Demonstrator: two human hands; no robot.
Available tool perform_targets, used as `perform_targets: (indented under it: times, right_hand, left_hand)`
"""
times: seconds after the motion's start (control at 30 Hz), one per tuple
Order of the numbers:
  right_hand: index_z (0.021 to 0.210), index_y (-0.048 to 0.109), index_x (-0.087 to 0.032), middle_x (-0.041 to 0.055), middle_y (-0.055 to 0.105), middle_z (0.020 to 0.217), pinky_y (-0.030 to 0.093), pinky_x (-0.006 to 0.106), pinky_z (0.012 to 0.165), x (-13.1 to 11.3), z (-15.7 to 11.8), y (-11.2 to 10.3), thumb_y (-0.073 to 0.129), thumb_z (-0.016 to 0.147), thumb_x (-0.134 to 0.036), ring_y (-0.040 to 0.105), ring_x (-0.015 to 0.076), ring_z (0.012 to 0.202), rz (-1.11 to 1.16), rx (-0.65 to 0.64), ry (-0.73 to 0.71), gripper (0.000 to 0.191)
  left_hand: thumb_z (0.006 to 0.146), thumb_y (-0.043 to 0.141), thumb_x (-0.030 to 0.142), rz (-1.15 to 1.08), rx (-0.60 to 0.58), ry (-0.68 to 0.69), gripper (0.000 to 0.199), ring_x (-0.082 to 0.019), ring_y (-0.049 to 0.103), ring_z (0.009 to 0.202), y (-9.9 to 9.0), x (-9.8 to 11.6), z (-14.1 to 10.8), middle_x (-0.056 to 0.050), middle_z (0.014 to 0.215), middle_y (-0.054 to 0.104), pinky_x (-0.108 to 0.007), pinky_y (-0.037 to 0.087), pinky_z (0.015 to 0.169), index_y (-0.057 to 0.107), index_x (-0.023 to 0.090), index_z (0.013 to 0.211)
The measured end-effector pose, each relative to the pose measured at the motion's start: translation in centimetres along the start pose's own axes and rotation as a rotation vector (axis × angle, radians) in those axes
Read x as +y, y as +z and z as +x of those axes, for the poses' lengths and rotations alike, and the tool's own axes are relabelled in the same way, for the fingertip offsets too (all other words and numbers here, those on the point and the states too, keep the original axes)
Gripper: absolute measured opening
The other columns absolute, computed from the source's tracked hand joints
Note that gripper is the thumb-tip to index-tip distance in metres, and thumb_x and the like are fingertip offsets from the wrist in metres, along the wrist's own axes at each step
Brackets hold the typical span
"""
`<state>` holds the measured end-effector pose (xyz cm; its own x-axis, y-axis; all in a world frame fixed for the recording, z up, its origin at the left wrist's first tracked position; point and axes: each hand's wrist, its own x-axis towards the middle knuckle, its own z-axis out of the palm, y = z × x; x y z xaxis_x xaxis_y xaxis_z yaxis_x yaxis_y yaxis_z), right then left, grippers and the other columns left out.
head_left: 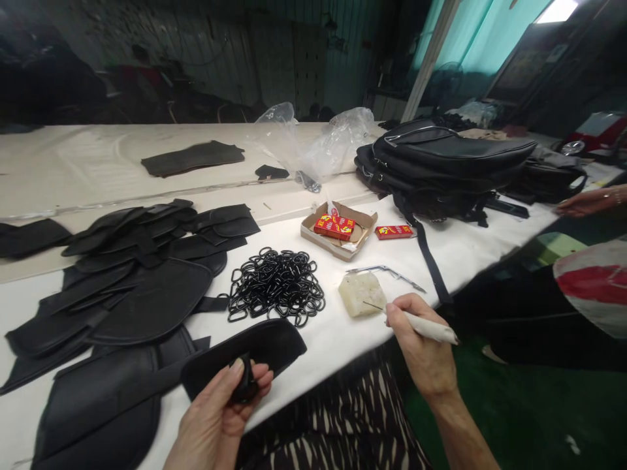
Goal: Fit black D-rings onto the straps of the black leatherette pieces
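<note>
My left hand [228, 398] is closed on a folded part of a black leather piece [274, 346] at the table's front edge. In my right hand [424, 349] is an awl with a whitish handle [431, 328], its thin metal tip over a pale wax block [361, 294]. A pile of black D-rings [277, 284] lies beyond my left hand. Behind the wax block rest metal tweezers [389, 271]. Several black leather pieces [151, 300] overlap on the left, their straps sticking out.
A cardboard tray [318, 245] holds a red box; another red box [394, 232] lies beside it. Further back are clear plastic bags [337, 140] and a black backpack [450, 156] with a hanging strap. At right, another person's hand [590, 201] reaches the table.
</note>
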<state>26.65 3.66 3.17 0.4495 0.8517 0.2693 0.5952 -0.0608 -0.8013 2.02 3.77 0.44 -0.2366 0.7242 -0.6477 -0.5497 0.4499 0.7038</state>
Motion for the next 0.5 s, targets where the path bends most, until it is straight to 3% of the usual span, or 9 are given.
perform_targets:
  times: [0.5]
  right_hand:
    - [0.065,0.050,-0.021,-0.0055,0.048,0.055,0.035,0.024,0.053,-0.1,0.4,1.2,0.052,0.081,-0.036,0.044,0.0115,0.053,0.035,-0.063,0.048,0.022]
  left_hand:
    - [0.082,0.049,0.004,-0.030,-0.032,-0.086,0.018,-0.021,0.069,0.071,0.2,0.8,0.1,-0.015,0.079,0.071,-0.033,0.059,0.068,0.065,0.007,0.074]
